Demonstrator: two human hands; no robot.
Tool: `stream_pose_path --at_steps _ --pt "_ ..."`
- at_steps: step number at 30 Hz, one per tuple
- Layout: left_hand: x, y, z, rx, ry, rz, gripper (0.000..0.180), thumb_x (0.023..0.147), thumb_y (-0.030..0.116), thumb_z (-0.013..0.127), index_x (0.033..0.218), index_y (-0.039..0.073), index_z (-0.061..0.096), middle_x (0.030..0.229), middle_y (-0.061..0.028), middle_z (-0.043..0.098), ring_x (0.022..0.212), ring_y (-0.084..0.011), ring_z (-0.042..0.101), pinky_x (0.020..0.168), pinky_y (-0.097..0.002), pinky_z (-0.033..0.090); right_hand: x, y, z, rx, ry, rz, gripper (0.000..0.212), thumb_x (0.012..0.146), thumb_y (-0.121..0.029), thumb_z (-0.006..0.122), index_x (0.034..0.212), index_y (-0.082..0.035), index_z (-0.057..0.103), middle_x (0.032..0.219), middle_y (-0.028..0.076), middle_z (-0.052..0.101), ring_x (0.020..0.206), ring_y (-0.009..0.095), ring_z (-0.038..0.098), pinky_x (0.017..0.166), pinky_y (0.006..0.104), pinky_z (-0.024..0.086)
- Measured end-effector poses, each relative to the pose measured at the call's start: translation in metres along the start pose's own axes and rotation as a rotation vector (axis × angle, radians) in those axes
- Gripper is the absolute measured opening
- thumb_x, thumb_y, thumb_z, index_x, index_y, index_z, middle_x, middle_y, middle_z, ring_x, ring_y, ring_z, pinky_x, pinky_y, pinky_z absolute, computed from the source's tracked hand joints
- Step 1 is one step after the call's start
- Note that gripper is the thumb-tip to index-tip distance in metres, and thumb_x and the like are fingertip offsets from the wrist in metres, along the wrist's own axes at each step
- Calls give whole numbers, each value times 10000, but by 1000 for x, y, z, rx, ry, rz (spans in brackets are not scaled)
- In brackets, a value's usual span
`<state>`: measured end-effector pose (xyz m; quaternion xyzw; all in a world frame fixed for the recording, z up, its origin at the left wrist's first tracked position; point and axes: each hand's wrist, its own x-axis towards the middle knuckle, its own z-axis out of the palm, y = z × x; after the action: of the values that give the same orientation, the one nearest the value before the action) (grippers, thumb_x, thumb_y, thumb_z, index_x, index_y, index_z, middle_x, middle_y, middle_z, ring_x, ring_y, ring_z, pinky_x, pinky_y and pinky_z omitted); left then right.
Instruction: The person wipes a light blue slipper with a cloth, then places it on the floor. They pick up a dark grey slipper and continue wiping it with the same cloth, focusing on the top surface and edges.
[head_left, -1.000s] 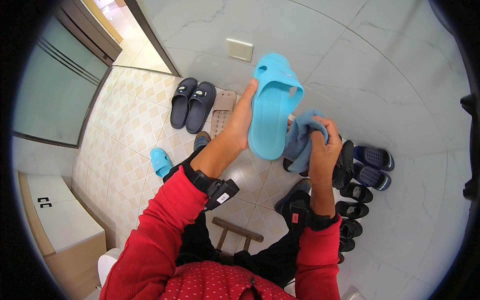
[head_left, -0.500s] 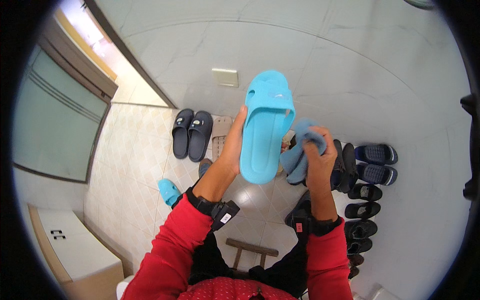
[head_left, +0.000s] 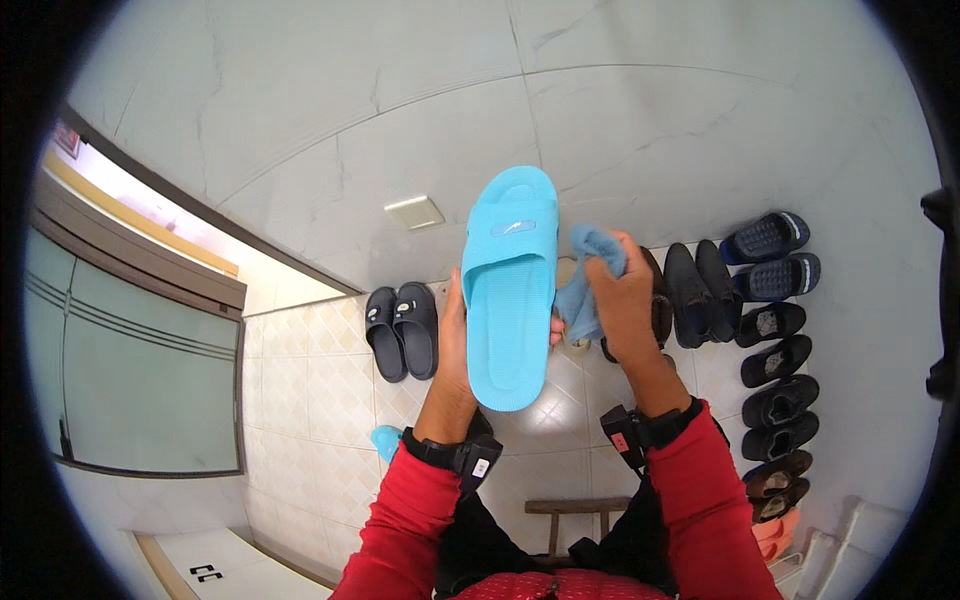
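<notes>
A light blue slide slipper [head_left: 508, 335] is held up in front of me, toe pointing away and inner sole facing me. My left hand [head_left: 453, 345] grips it from the left and beneath; fingertips show past its right edge. Bunched in my right hand [head_left: 625, 305] is a blue cloth [head_left: 580, 305], close to the slipper's right side. Whether cloth and slipper touch, I cannot tell. Another light blue slipper [head_left: 387, 442] lies on the floor to the left, partly covered by my left forearm.
Dark grey slides [head_left: 414, 330] sit by the tiled wall [head_left: 640, 130]. Along the right runs a row of several shoes and slippers, including dark loafers [head_left: 688, 295]. A low wooden stool [head_left: 578, 506] shows between my legs. At left are a glass door [head_left: 130, 350] and a white cabinet [head_left: 225, 570].
The view has shifted, so the floor things sit elsewhere in the picture. The held slipper has turned slightly, its strap top showing more squarely. The right hand still holds the cloth beside it.
</notes>
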<state>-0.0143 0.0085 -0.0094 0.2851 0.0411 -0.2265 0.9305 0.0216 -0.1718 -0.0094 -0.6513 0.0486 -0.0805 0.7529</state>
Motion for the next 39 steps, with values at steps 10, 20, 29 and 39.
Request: stream_pose_path --at_steps 10,20,29,39 --pt "2 -5 10 87 58 -68 858 964 663 212 1380 -65 394 1144 -300 596 829 -403 678 747 -482 582 1 3 5 -17 -29 -116 273 824 -88 614 1084 -7 596 843 39 590 731 100 554 657 272 496" --pt "0 -9 8 94 -38 -47 867 957 667 246 1368 -82 392 1112 -286 610 843 -402 678 746 -478 585 11 -7 -13 194 43 -64 236 837 -69 581 1062 -3 603 787 -7 557 684 64 502 613 237 456" --pt "1 -5 3 203 71 17 873 943 678 297 1347 -85 424 1071 -271 630 859 -358 681 743 -435 581 0 -7 -18 8 -131 -43 203 828 -64 570 1014 -11 631 838 11 574 719 79 515 648 249 468" --pt "1 -7 -6 438 155 52 804 932 639 441 1350 -47 437 1110 -211 636 883 -276 676 765 -368 568 1 -19 -23 -288 -272 -269 251 764 -55 589 1007 -14 635 939 99 583 803 193 586 728 306 485"
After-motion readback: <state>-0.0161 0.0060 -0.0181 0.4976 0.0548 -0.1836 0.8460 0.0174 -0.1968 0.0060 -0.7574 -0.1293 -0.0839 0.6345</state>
